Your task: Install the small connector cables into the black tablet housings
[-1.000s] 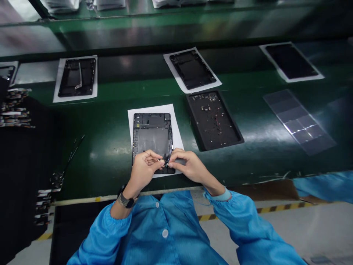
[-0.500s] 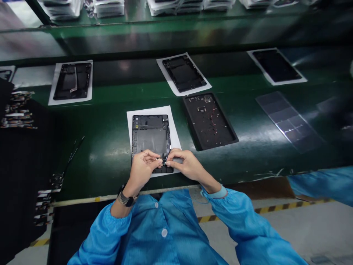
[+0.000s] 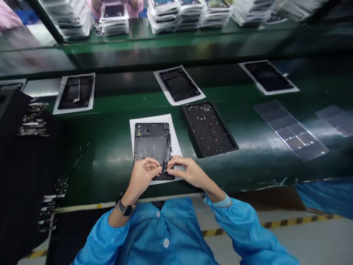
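Observation:
A black tablet housing lies open side up on a white sheet in front of me. Over its lower right part, a small dark electronic part with light spots sits between my fingertips; its exact kind is too small to tell. My left hand pinches it from the left, thumb against fingers. From the right, my right hand closes thumb and forefinger at the part's other side. Both hands hide some of the housing's lower end.
A black foam tray with small parts stands right of the housing. More housings on sheets lie behind. Clear film strips lie to the right, small flex cables on the left. Stacks line the shelf; a co-worker's pink sleeves show beyond.
The view has tipped upward, so everything sits lower and more of the shelf stacks shows. Both hands stay at the same spot on the housing, with only slight finger movement.

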A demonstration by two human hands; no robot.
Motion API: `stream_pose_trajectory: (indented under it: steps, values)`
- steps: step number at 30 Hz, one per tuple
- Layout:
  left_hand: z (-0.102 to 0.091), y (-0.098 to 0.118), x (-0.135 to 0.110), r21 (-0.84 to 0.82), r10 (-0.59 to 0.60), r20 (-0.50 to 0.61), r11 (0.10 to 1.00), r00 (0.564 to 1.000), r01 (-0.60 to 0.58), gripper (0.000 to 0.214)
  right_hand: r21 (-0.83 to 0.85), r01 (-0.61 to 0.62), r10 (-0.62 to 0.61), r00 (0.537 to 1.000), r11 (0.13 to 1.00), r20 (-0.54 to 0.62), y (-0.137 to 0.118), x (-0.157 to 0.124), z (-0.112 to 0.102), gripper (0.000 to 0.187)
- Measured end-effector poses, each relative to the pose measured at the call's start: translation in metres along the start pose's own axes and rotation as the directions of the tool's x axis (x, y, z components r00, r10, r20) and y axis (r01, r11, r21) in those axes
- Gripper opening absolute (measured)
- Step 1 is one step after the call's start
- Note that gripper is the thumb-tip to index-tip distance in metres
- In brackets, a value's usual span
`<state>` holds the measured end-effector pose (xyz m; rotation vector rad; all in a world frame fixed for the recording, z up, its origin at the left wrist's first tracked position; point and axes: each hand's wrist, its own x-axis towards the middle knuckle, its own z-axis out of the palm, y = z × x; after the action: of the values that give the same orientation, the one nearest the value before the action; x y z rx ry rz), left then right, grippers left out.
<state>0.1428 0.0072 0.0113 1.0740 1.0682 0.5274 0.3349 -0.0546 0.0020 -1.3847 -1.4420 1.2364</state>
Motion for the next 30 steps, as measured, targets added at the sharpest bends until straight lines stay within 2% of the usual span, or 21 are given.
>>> stream_pose_trajectory:
  steps: [2,4,6,8,9,10,11,13,14,15,17,20,23,27,30]
  values:
    - [-0.007,0.005,-0.005,0.176,0.057,-0.018,0.983,0.998,-0.054,0.01,-0.051,0.006,-0.006,1.0,0.999,0.001,-0.007,-0.002,-0.008,0.021]
    - [-0.016,0.014,-0.005,0.426,0.177,-0.045,0.894,0.983,-0.141,0.006,-0.137,0.022,-0.028,0.999,0.99,-0.035,-0.019,-0.001,-0.021,0.023]
    - [-0.026,0.028,0.004,0.657,0.35,-0.052,0.717,0.935,-0.232,0.007,-0.231,0.031,-0.05,0.996,0.972,-0.077,-0.036,0.007,-0.039,0.023]
    - [-0.035,0.045,0.027,0.8,0.512,-0.015,0.521,0.859,-0.297,0.009,-0.306,0.038,-0.07,0.993,0.951,-0.095,-0.053,0.024,-0.059,0.024]
    - [-0.039,0.054,0.043,0.845,0.557,0.016,0.436,0.83,-0.309,0.011,-0.337,0.044,-0.082,0.992,0.94,-0.098,-0.06,0.037,-0.07,0.025]
    - [-0.042,0.062,0.061,0.88,0.567,0.047,0.366,0.822,-0.303,0.017,-0.365,0.048,-0.092,0.99,0.93,-0.103,-0.065,0.052,-0.082,0.025]
    - [-0.045,0.07,0.079,0.906,0.547,0.075,0.312,0.834,-0.286,0.024,-0.391,0.039,-0.094,0.988,0.92,-0.122,-0.068,0.07,-0.093,0.026]
    - [-0.048,0.083,0.114,0.938,0.455,0.114,0.243,0.883,-0.246,0.03,-0.447,-0.082,-0.032,0.97,0.891,-0.243,-0.067,0.109,-0.116,0.026]
    - [-0.049,0.087,0.128,0.945,0.41,0.13,0.226,0.903,-0.238,0.025,-0.468,-0.202,0.026,0.934,0.86,-0.355,-0.064,0.128,-0.128,0.024]
    - [-0.05,0.091,0.14,0.946,0.375,0.149,0.217,0.915,-0.242,0.016,-0.474,-0.333,0.08,0.875,0.815,-0.477,-0.059,0.147,-0.139,0.023]
    - [-0.053,0.096,0.159,0.938,0.343,0.196,0.207,0.919,-0.277,0.004,-0.453,-0.486,0.131,0.776,0.747,-0.617,-0.047,0.178,-0.159,0.023]
    - [-0.062,0.108,0.186,0.933,0.325,0.245,0.178,0.914,-0.313,0.01,-0.402,-0.633,0.194,0.662,0.662,-0.724,-0.028,0.209,-0.181,0.03]
    - [-0.078,0.137,0.226,0.95,0.346,0.214,0.142,0.913,-0.277,0.007,-0.339,-0.744,0.256,0.558,0.576,-0.789,-0.011,0.228,-0.193,0.038]
    - [-0.105,0.194,0.298,0.983,0.399,0.088,0.115,0.912,-0.145,0.005,-0.262,-0.815,0.33,0.472,0.516,-0.818,0.003,0.248,-0.203,0.036]
    - [-0.12,0.23,0.346,0.991,0.432,0.012,0.116,0.902,-0.069,0.014,-0.216,-0.827,0.375,0.447,0.518,-0.812,0.01,0.259,-0.21,0.031]
